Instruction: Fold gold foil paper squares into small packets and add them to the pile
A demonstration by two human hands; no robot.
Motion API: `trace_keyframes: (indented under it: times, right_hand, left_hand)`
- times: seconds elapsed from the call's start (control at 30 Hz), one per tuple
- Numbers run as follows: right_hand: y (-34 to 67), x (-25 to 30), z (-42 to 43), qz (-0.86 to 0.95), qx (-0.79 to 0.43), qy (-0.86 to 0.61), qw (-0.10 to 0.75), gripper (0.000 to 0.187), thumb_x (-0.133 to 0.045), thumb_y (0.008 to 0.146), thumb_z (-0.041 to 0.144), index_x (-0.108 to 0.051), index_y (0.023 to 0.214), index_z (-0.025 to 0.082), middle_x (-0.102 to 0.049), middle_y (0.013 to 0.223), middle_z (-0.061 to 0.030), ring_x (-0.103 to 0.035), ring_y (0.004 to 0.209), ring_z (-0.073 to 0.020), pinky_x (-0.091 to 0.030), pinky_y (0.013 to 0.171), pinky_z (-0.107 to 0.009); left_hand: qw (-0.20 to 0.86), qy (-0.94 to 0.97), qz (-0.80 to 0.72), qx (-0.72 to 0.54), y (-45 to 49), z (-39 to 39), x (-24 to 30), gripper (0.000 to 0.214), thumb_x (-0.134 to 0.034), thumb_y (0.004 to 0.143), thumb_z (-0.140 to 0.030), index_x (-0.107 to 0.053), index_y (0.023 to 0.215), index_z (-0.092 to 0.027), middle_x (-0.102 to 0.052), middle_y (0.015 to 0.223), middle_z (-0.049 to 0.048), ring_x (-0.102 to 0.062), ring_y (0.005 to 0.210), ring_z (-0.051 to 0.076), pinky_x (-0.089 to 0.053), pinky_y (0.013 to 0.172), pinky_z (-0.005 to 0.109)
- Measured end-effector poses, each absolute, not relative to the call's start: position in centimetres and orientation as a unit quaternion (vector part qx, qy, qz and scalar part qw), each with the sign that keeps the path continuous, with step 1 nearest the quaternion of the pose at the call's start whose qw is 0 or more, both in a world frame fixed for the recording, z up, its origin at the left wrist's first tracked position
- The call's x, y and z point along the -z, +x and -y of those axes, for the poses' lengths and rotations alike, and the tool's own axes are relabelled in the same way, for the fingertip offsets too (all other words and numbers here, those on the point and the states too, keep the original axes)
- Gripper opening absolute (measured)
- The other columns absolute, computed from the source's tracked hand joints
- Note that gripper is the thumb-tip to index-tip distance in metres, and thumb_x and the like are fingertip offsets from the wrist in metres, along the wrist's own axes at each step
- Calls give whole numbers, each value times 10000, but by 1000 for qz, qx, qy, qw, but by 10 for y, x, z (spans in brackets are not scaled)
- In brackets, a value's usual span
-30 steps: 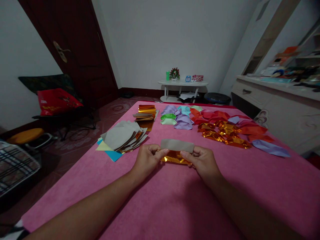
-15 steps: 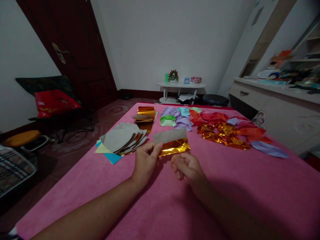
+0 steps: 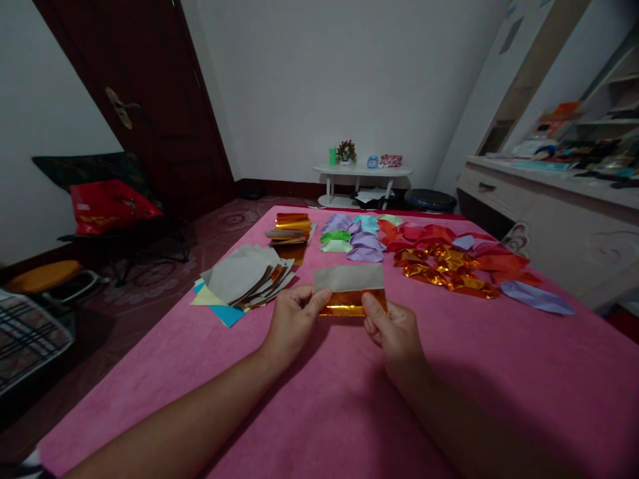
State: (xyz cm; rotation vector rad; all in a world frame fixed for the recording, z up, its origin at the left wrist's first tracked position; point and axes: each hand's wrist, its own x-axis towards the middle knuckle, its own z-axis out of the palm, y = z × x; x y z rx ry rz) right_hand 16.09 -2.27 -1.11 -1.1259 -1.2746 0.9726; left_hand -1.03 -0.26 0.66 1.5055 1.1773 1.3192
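Note:
Between my two hands is a sheet of gold foil paper [image 3: 349,278], its grey back showing along the top and a shiny gold fold along the bottom. My left hand [image 3: 298,311] pinches its left end, thumb on top. At the right end, my right hand [image 3: 394,326] grips it the same way, with the fingers behind the paper. To the left lies a fanned stack of grey-backed paper [image 3: 239,273] over blue and yellow sheets [image 3: 227,315]. Behind that stack are folded gold papers [image 3: 290,226].
Folded paper shapes cover the table's far right: purple ones [image 3: 365,247], green [image 3: 335,235], red [image 3: 424,234], shiny gold [image 3: 449,269]. A pink cloth [image 3: 224,399] covers the table. A chair with a red bag [image 3: 112,206] stands left, a cabinet [image 3: 549,213] right.
My right hand has risen from below the paper and now grips its right end. The paper has shifted slightly right and lies straighter. My left hand keeps its hold.

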Motion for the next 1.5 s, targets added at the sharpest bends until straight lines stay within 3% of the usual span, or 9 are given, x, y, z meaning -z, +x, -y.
trace_keyframes:
  times: [0.13,0.3,0.53,0.63,0.77,1.03,1.13,1.27,1.5]
  right_hand:
    - [165,4,21,493,-449,-466,582,488,-580,804,548,-435,505,191,-346,431,64,-293,396,-68,-235,399,-206]
    - [163,-3,20,558,-484,-447,505,284,-698,712,454,-654,770,180,-650,716,-23,-593,664,-171,-474,649,-264]
    - [157,-2,25,517,-492,-537,450,333,-648,691,460,-585,564,159,-451,387,39,-376,341,-86,-286,345,-205]
    - [156,-5,25,483,-465,-566,480,354,-644,680,480,-560,553,161,-416,364,51,-350,327,-74,-259,335,-199]
    - [155,-3,25,491,-466,-561,476,362,-631,693,491,-591,588,147,-455,380,35,-392,336,-87,-284,341,-203]
    - [156,-4,26,577,-531,-480,394,325,-550,745,395,-567,531,151,-527,442,5,-399,349,-67,-294,368,-195]
    - [160,-7,25,552,-506,-477,461,247,-605,729,396,-610,719,149,-545,516,23,-444,408,-78,-331,395,-189]
    - [164,-6,22,522,-492,-466,519,404,-631,755,444,-568,1039,165,-639,789,-31,-568,589,-126,-392,428,-191]
    - [162,7,17,578,-460,-462,490,469,-672,736,330,-474,1134,179,-647,904,-63,-641,760,-185,-526,651,-307]
  left_hand:
    - [402,617,-485,-472,-20,-6,-6,419,-607,769,-451,-530,521,-121,-360,506,-40,-296,492,65,-216,470,202]
    - [442,646,-461,-418,-21,-9,-2,419,-623,748,-482,-567,549,-118,-413,499,-34,-339,480,71,-235,462,202]
    - [373,520,-490,-592,-30,-17,-1,425,-578,812,-486,-501,576,-141,-393,485,-56,-343,449,56,-263,441,179]
    - [459,483,-441,-601,-26,-12,-1,394,-544,818,-553,-555,853,-160,-529,609,-38,-462,466,63,-339,439,167]
    - [565,510,-384,-523,-10,2,-2,662,-767,655,-433,-429,1174,-198,-644,773,-5,-588,531,103,-464,485,201]
    - [516,533,-375,-556,-17,-6,3,330,-665,784,-321,-509,1032,-170,-607,683,-32,-507,457,55,-414,436,154]
    - [494,549,-382,-555,-21,-10,3,278,-668,772,-311,-559,968,-147,-566,657,-38,-486,441,48,-395,415,152]
    - [506,555,-399,-526,-21,-10,1,266,-670,752,-329,-601,898,-118,-575,651,-24,-451,414,42,-362,402,162]
    - [466,667,-407,-415,-19,-4,9,206,-599,801,-270,-646,938,-123,-630,743,20,-557,608,102,-427,559,205]
